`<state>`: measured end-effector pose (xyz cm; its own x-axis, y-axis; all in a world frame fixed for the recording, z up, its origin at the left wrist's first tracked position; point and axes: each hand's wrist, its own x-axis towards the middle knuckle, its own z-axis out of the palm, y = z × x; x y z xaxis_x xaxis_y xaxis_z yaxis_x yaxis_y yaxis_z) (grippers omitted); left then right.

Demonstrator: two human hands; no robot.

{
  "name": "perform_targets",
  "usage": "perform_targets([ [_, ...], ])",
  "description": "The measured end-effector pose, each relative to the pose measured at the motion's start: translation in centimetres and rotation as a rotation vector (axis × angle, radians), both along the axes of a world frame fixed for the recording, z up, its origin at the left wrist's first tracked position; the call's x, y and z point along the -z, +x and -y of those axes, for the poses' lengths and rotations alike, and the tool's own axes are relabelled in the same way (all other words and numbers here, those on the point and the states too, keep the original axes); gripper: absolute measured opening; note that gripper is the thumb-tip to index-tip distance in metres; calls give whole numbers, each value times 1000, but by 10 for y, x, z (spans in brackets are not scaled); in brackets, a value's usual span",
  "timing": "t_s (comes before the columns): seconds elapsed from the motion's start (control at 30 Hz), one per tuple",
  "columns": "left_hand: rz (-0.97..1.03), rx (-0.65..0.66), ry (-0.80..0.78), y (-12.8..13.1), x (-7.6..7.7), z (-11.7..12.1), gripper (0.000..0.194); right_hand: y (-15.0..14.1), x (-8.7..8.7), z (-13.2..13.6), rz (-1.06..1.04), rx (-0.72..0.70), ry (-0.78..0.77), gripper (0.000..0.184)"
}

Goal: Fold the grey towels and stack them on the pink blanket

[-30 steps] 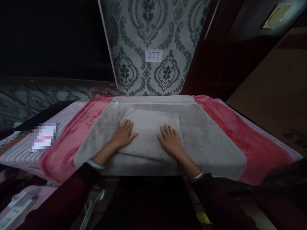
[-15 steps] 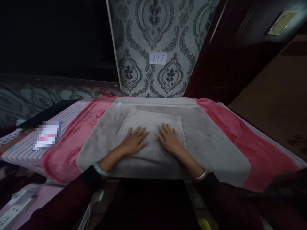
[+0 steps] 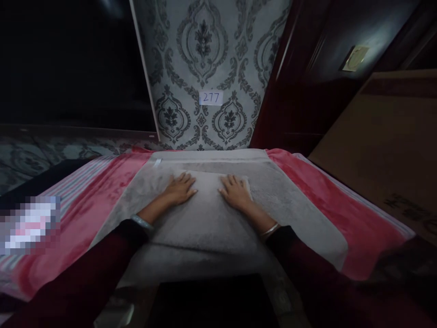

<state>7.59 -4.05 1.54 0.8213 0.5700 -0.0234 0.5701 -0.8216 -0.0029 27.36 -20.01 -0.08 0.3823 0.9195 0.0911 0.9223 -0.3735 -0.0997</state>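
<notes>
The left hand (image 3: pixel 180 187) lies palm down at ten o'clock on the folded cloth (image 3: pixel 208 218), fingers spread wide and gripping nothing. The cloth sits in the middle, on a larger grey towel (image 3: pixel 297 205), its near edge making a dark crease toward six o'clock. The right hand (image 3: pixel 235 190) rests at two o'clock, near the cloth's far right corner, its fingers flat, a little apart and likewise holding nothing.

To press well, both palms probably want equal weight and a smooth stroke outward, so the layers lie even and the soft pile does not ruck. Pushing hard on one side would likely skew the cloth. The bracelet (image 3: pixel 140 222) and the bangle (image 3: pixel 271 229) could snag the pile, so the wrists are best kept slightly raised.

Around it, from the left: a pixelated item (image 3: pixel 32 225) at nine o'clock, a striped sheet (image 3: pixel 87 171), a dark television (image 3: pixel 71 64) at ten to eleven, a pink blanket (image 3: pixel 112 187) under the towel, and a card (image 3: pixel 210 98) reading 277 at twelve. The box (image 3: pixel 385 132) at two o'clock looks likely to limit the right elbow's reach.
</notes>
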Motion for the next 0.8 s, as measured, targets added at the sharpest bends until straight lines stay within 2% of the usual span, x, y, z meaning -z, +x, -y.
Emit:
perform_targets([
  [0.07, 38, 70, -19, 20, 7, 0, 63, 1, 2, -13, 2, -73, 30, 62],
  [0.13, 87, 78, -13, 31, 17, -2, 62, 3, 9, -20, -15, -117, 33, 62],
  [0.23, 121, 45, 0, 31, 25, -15, 64, 11, 20, -22, -24, -62, 53, 65],
  [0.4, 57, -187, -94, 10, 17, -55, 67, 27, 26, -19, -34, 98, 74, 66],
  [0.5, 63, -254, -117, 3, 15, -66, 66, 30, 28, -17, -55, 175, 87, 65],
  [0.67, 45, -293, -48, 6, 6, -51, 65, 33, 23, -15, -72, 212, 91, 64],
  [0.73, 62, -291, 60, 8, 1, -37, 64, 32, 17, -13, -88, 215, 70, 64],
  [0.8, 97, -215, 111, 9, -1, -16, 63, 23, 12, -8, -104, 215, 43, 64],
])
